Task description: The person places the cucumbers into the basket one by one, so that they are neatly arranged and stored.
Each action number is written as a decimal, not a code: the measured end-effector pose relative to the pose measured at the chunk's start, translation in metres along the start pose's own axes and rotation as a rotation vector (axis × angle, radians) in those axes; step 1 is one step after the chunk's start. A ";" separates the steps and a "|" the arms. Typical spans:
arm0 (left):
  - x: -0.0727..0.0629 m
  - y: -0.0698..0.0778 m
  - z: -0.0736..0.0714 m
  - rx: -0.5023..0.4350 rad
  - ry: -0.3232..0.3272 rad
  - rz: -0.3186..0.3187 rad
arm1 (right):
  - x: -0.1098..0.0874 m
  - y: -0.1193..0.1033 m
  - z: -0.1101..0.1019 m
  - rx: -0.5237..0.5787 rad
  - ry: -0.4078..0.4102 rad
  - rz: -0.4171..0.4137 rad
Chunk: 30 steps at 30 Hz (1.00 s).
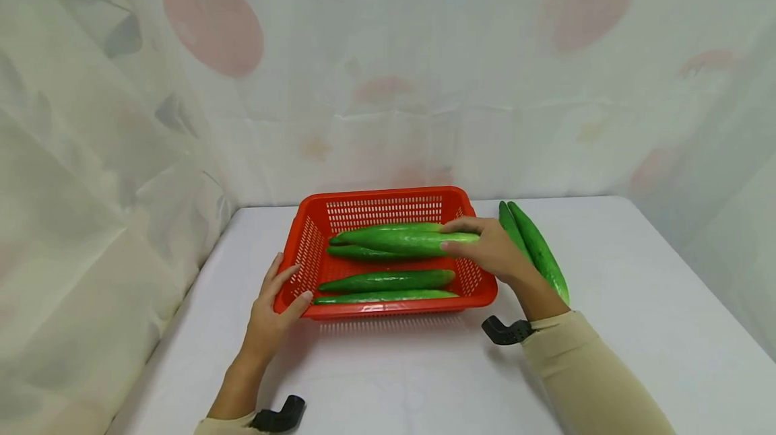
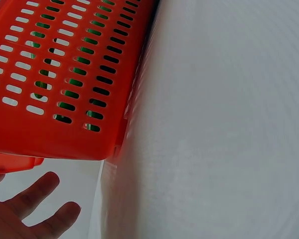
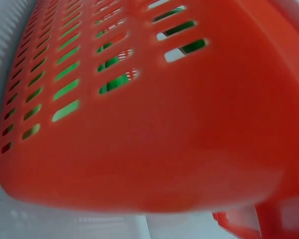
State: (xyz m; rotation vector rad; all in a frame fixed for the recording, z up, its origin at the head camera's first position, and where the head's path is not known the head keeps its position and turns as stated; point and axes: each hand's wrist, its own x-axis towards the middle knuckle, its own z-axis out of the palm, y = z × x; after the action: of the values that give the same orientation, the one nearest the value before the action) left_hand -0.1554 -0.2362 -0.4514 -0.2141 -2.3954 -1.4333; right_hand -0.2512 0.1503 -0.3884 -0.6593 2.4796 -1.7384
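A red plastic basket [image 1: 388, 310] with slotted walls stands on the table, several green cucumbers lying in it. My right hand [image 1: 485, 246] reaches over the basket's right side and grips the pale end of a cucumber [image 1: 394, 241], thumb in front and fingers behind. That cucumber lies level above others in the rear half. Two more cucumbers, one being a front cucumber [image 1: 388, 281], lie along the near wall. At the basket's left front corner is my left hand [image 1: 269, 317], fingers spread around the rim; two of its fingers [image 2: 37, 196] look fairly straight. The right wrist view shows basket wall [image 3: 154, 149], no hand.
Two long cucumbers [image 1: 539, 250] lie side by side on the white table [image 1: 636, 300] to the right of the basket, partly behind my right forearm. A patterned white curtain [image 1: 424, 85] hangs behind the table and along its sides.
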 end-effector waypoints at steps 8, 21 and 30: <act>-0.001 0.005 -0.002 0.014 0.000 -0.026 | 0.016 -0.004 0.009 -0.031 -0.054 -0.011; -0.001 -0.002 -0.001 -0.004 -0.008 -0.008 | 0.035 -0.001 0.029 0.067 -0.157 0.032; -0.001 0.003 -0.002 -0.006 -0.005 -0.017 | 0.039 0.000 0.031 0.112 -0.212 0.106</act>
State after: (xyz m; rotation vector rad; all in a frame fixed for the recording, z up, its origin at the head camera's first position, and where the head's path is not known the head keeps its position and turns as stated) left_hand -0.1533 -0.2362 -0.4485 -0.1996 -2.4031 -1.4491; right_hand -0.2778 0.1081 -0.3918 -0.6529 2.2173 -1.6608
